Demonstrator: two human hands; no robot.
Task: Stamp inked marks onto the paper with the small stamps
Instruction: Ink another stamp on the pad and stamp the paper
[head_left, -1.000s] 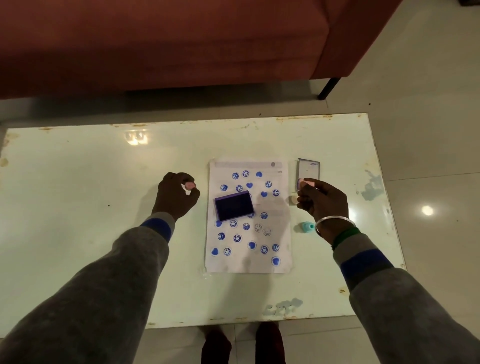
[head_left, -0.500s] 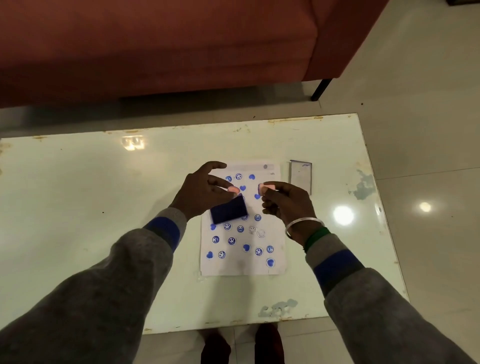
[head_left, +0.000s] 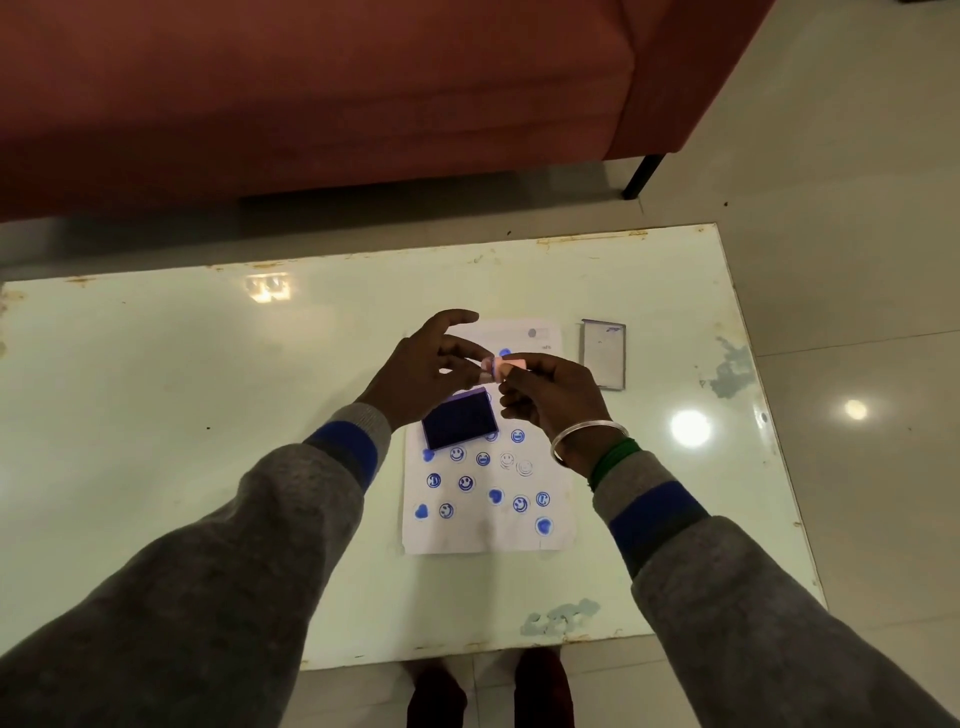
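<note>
Item under inspection: a small pink plastic stamp (head_left: 500, 367), held in the air above the upper part of the white sheet of paper (head_left: 488, 538). It is short and blocky, with a pale highlight on its top. Whether it is one piece or two pieces brought together cannot be told, as the spot is blurred.

Grip: the left hand (head_left: 421, 376) pinches the stamp's left end between thumb and a finger, with the index finger raised and extended above. The right hand (head_left: 553, 400) pinches the right end, its fingers curled round it. The fingertips of both hands meet at the stamp.

The paper lies flat on the pale green glossy worktop (head_left: 182, 415). It carries scattered blue marks: round smiley faces, solid hearts and a few faint, nearly uninked rings. A dark blue rectangular ink pad (head_left: 460, 420) rests, skewed, on the paper just below the hands. A clear rectangular plastic lid (head_left: 602, 353) lies on the worktop just right of the paper.

The right wrist bears a silver bangle (head_left: 589, 434) and green bangles (head_left: 615, 460). Both sleeves are grey with a blue band. A red-brown sofa (head_left: 311, 93) stands beyond the worktop.
</note>
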